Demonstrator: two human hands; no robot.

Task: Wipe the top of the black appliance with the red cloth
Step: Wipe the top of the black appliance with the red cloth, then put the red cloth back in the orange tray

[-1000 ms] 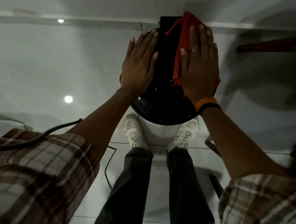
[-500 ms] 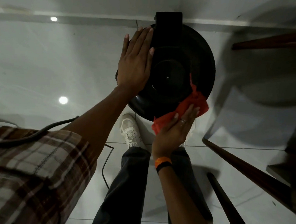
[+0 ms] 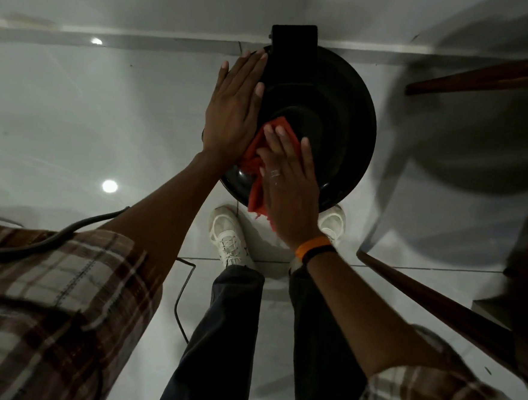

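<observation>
A round black appliance (image 3: 337,117) with a glossy domed top stands on the floor in front of my feet, a black block at its far edge. My left hand (image 3: 231,113) lies flat with fingers together on the appliance's left side. My right hand (image 3: 289,183) presses the red cloth (image 3: 259,155) flat against the near-left part of the top, beside my left hand. Part of the cloth sticks out beyond my fingertips and part hangs over the near rim; the rest is hidden under my palm.
Pale glossy floor tiles (image 3: 74,124) surround the appliance, with a wall base behind it. Dark wooden furniture legs (image 3: 436,308) slant in at the right, another (image 3: 484,74) at the upper right. A black cable (image 3: 183,303) runs on the floor by my left leg.
My right hand has carried the cloth from the far right of the top, down round the near rim, and now up onto the near-left part. My left hand stayed on the left side.
</observation>
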